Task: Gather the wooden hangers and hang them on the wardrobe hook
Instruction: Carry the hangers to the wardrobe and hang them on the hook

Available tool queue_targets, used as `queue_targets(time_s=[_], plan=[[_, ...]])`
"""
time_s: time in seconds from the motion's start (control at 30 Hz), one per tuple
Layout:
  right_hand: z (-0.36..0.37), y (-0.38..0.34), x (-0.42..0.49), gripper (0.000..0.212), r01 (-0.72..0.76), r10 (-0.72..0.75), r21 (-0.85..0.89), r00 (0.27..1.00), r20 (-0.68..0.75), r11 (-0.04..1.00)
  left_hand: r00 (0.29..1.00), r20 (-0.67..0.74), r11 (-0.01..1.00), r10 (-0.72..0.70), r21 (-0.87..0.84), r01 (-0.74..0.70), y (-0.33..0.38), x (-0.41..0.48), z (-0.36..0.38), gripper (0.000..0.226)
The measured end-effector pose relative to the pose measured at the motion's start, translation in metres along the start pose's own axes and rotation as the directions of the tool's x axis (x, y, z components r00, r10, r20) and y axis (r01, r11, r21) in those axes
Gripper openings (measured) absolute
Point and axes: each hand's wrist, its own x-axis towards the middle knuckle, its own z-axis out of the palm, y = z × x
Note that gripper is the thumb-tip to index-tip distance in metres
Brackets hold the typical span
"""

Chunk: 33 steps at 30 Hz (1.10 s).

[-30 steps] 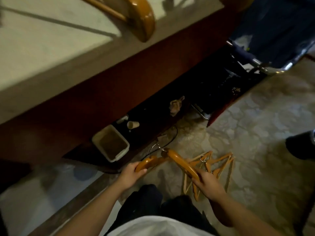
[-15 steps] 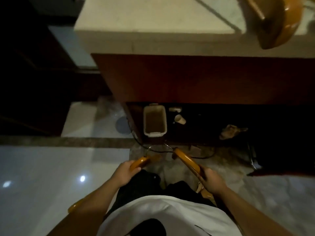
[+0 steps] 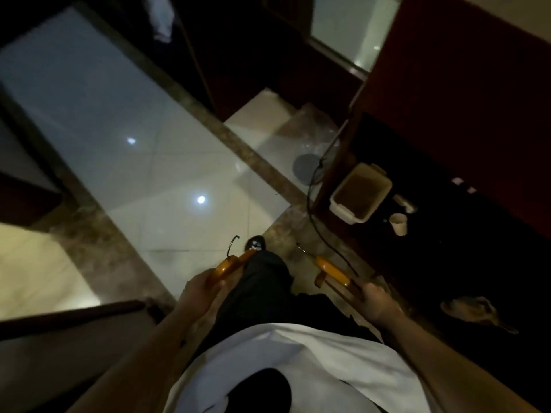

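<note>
The left hand [image 3: 200, 292] is gripping the left hanger [image 3: 225, 266] by its shoulder. The right hand [image 3: 376, 300] is gripping the right hanger [image 3: 331, 270] likewise, both above the floor [image 3: 149, 174]. The wire hooks [image 3: 233, 245] are pointing forward, presumably ready to catch the wardrobe hook, which is not in view.

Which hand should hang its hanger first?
Left, likely: the left hand grips a single hanger, its metal hook standing clear, while the right hand grips what looks like several hangers bunched. The wardrobe hook isn't in view.
</note>
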Motion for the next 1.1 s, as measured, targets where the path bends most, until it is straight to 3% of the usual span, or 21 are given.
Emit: queue_targets(time_s=[0.13, 0.33, 0.47, 0.73, 0.9, 1.1], plan=[[-0.007, -0.040, 0.002, 0.037, 0.053, -0.046, -0.117, 0.997, 0.060, 0.992, 0.994, -0.048, 0.989, -0.102, -0.117, 0.096, -0.044, -0.024, 0.002, 0.024], [-0.005, -0.103, 0.006, 0.037, 0.129, -0.108, -0.218, 0.989, 0.103, 0.967, 0.958, -0.039, 0.889, -0.284, -0.386, 0.248, -0.102, -0.050, -0.001, 0.016], [-0.003, -0.161, 0.006, 0.046, 0.183, -0.154, -0.232, 0.978, 0.138, 0.955, 0.944, -0.062, 0.891, -0.324, -0.356, 0.282, -0.140, -0.063, -0.018, 0.018], [0.007, -0.295, 0.012, 0.038, 0.273, -0.232, -0.253, 0.956, 0.180, 0.928, 0.929, -0.053, 0.840, -0.365, -0.448, 0.305, -0.205, -0.057, -0.071, 0.027], [0.005, -0.379, 0.027, 0.013, 0.446, -0.397, -0.304, 0.893, 0.211, 0.842, 0.900, -0.059, 0.773, -0.431, -0.538, 0.335, -0.226, -0.047, -0.099, 0.029], [-0.005, -0.472, 0.069, 0.032, 0.569, -0.513, -0.386, 0.822, 0.246, 0.727, 0.861, -0.023, 0.693, -0.508, -0.604, 0.392, -0.232, -0.015, -0.132, 0.028]])
